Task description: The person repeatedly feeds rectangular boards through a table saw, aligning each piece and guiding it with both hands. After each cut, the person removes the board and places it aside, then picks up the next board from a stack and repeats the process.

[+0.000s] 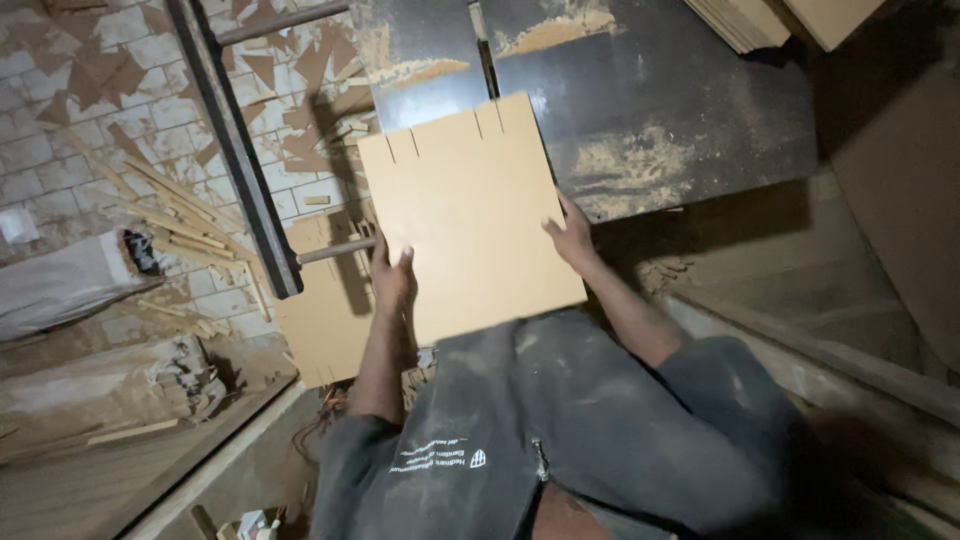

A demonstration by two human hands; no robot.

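the person holds a tan fibreboard panel (470, 215) flat over the near edge of a dark saw tabletop (660, 110). the left hand (390, 278) clamps the panel's left edge, thumb on top and fingers closed beneath; the right hand (573, 238) closes on the right edge in the same way, so each grip is shut on the board. four short slots are already cut into the far edge, in two pairs. that edge lies by the slit in the tabletop where a blade would run, though no blade shows. sawdust (630, 165) coats the top, and offcuts (180, 225) litter the tiled floor (60, 120). judging by this, the slotting looks partly or fully done.
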